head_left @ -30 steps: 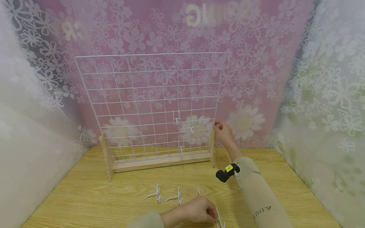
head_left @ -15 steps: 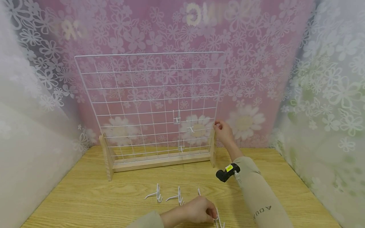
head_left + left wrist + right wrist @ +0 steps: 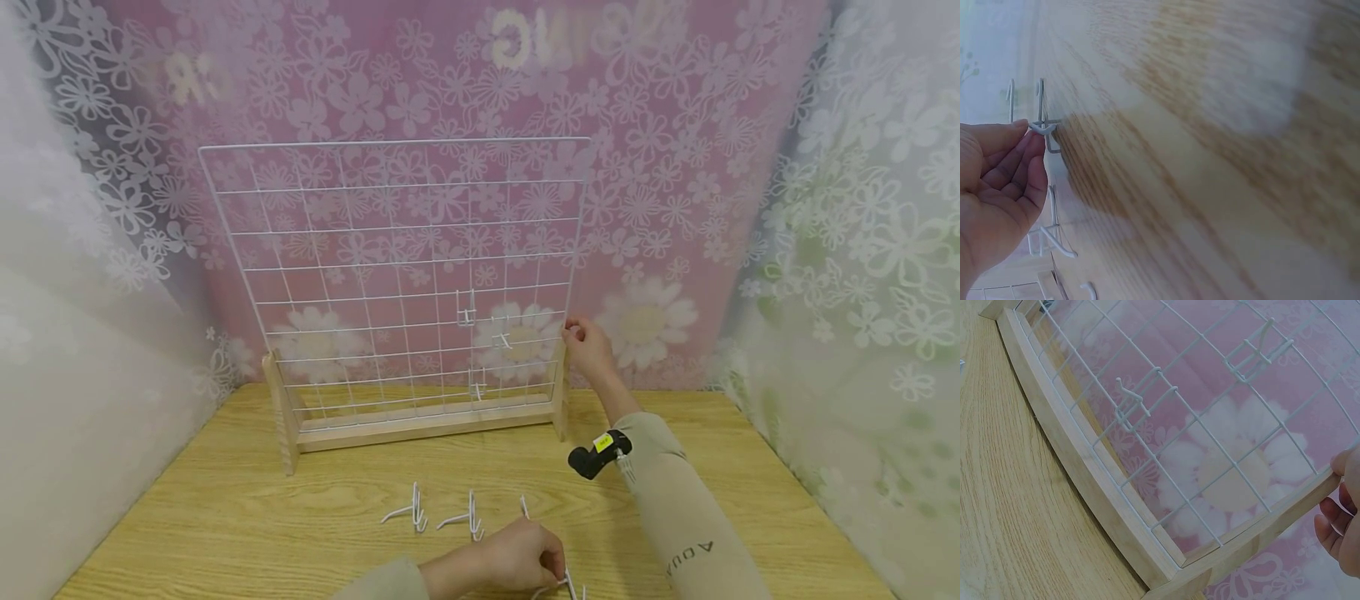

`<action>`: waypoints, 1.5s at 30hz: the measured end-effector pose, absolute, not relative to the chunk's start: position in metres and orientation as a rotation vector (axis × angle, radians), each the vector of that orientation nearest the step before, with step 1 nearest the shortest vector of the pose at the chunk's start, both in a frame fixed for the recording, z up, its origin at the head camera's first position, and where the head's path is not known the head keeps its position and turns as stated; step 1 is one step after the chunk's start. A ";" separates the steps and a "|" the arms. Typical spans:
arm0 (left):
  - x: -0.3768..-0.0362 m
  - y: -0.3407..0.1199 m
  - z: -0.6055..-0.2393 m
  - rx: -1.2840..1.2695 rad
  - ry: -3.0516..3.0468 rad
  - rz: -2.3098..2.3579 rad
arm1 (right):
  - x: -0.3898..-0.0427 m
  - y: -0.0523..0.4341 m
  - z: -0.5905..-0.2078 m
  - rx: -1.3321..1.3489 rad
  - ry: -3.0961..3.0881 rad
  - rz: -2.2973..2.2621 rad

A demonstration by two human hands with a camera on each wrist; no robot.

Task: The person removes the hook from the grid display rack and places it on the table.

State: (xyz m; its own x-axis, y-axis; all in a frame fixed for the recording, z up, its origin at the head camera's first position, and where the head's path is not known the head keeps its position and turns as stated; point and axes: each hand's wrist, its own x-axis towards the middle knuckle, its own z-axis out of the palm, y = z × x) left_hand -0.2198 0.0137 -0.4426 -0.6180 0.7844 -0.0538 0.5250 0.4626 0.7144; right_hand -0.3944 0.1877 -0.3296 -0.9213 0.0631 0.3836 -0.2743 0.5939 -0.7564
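Low at the front of the table, my left hand (image 3: 521, 557) pinches a white wire hook (image 3: 572, 585) between thumb and fingertips. The left wrist view shows the held hook (image 3: 1041, 125) close up. A white wire grid panel (image 3: 390, 144) stands upright in a wooden base (image 3: 420, 429). At its right edge, my right hand (image 3: 591, 346) grips the frame just above the wooden upright (image 3: 1241, 550). Three hooks hang on the grid's lower right: an upper one (image 3: 467, 315), a middle one (image 3: 502, 336) and a low one (image 3: 477, 389).
On the wooden table (image 3: 225, 517) lie a left hook (image 3: 416, 510), a second hook (image 3: 472, 517) and another hook (image 3: 524, 506) partly hidden behind my left hand. A pink flowered backdrop (image 3: 675, 208) rises behind the grid, with pale flowered sheets at both sides.
The hook in my left hand has tilted and shifted a little left and down. My right hand keeps its place on the grid's edge.
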 end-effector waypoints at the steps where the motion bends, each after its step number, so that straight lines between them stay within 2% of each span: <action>1: -0.220 0.013 -0.443 1.095 2.334 0.955 | -0.395 0.188 -0.330 0.170 -2.454 1.256; 19: -0.230 -0.001 -0.424 1.111 2.404 1.024 | -0.394 0.188 -0.329 0.182 -2.456 1.257; 35: -0.255 -0.039 -0.395 0.879 2.454 1.242 | -0.393 0.190 -0.329 0.183 -2.464 1.285; 45: -0.275 -0.061 -0.377 0.867 2.608 1.273 | -0.394 0.190 -0.328 0.155 -2.468 1.294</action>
State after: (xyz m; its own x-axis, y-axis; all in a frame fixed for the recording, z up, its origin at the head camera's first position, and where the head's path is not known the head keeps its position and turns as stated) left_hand -0.2752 -0.0614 -0.3775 -0.8303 0.5387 0.1428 0.4440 0.4845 0.7537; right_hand -0.3944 0.1895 -0.3283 -0.9330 0.0642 0.3540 -0.2546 0.5773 -0.7758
